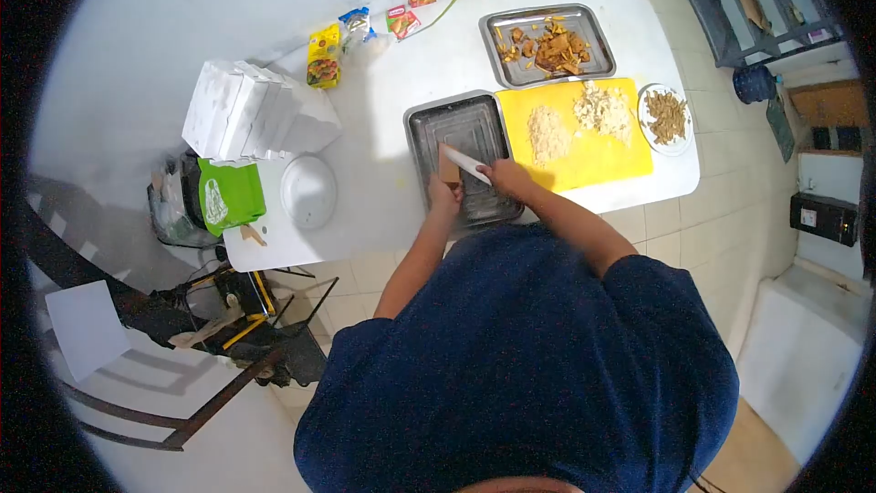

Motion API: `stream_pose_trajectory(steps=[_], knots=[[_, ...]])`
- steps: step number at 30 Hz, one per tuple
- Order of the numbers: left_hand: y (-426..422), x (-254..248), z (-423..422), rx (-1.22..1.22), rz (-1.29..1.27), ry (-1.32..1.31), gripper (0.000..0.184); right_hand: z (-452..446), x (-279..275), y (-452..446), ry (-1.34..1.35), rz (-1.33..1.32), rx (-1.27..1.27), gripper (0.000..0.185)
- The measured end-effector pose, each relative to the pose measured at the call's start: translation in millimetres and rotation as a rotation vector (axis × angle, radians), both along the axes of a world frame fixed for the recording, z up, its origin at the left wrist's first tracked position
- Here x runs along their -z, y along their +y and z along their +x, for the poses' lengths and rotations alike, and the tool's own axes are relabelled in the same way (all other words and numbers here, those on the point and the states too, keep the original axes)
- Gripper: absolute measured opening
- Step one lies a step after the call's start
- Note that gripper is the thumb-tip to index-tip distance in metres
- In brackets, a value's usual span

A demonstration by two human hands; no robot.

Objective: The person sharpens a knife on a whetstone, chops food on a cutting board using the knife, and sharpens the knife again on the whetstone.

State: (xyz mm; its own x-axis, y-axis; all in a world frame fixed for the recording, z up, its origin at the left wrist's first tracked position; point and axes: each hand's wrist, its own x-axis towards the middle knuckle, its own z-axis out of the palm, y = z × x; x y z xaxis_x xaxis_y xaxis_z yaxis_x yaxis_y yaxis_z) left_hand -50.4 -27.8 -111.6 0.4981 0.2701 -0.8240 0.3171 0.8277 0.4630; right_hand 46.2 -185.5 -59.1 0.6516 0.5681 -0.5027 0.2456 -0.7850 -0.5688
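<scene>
My left hand (445,194): closed on flat brown piece (448,166), material unclear, held over dark metal tray (433,132). My right hand (505,175): closed on white elongated tool (466,163), type unclear, set beside brown piece; contact cannot be confirmed. Yellow cutting board (602,164): adjacent, right of tray, bearing two pale chopped heaps (547,135). White plate (689,115): board's right edge.

My shirt (529,338) is plain navy, the slab (448,168) I hold brown, and the long tool (467,164) white. The near tray (456,119) is dark grey, the cutting board (630,164) solid yellow under cream-coloured heaps (549,135), and the right-hand plate (671,150) white beneath brown strips (666,117). Leftward, the container (245,194) is bright green with a white patch (214,201).
</scene>
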Motion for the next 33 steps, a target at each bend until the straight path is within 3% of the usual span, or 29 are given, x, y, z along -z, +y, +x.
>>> stream_pose_trajectory(steps=[3, 7, 11, 13, 20, 21, 24, 29, 31, 33], knots=[[0, 1, -3, -0.013, -0.01, 0.027, 0.036, 16, -1, 5, -0.016, -0.017, 0.049, 0.064], [5, 1, 8, -0.035, -0.021, -0.018, 0.034, 12, -15, 11, -0.062, 0.091, -0.151, 0.063], [-2, -4, 7, -0.041, 0.019, -0.023, 0.034, 0, -26, -1, -0.061, 0.066, -0.093, 0.064], [-5, -7, 2, -0.038, 0.082, 0.028, 0.037, 12, -18, 0, -0.014, 0.011, 0.019, 0.065], [-1, -6, 9, -0.09, 0.012, -0.024, 0.035, -2, -14, 7, 0.039, 0.039, -0.082, 0.065], [-1, 0, 5, -0.059, 0.019, -0.017, 0.035, -5, 1, 3, 0.007, 0.135, -0.142, 0.064], [2, 6, 9, -0.025, 0.038, -0.048, 0.036, 2, 8, 2, -0.1, 0.059, -0.172, 0.065], [3, -6, 8, -0.055, 0.037, 0.107, 0.036, 10, -5, 13, -0.022, -0.001, -0.084, 0.061], [3, -5, 7, -0.023, 0.027, -0.018, 0.032, 4, 3, 11, 0.056, 0.046, -0.08, 0.062], [2, -3, 3, -0.032, 0.012, -0.005, 0.031, 2, 17, -3, -0.142, 0.123, -0.224, 0.062]])
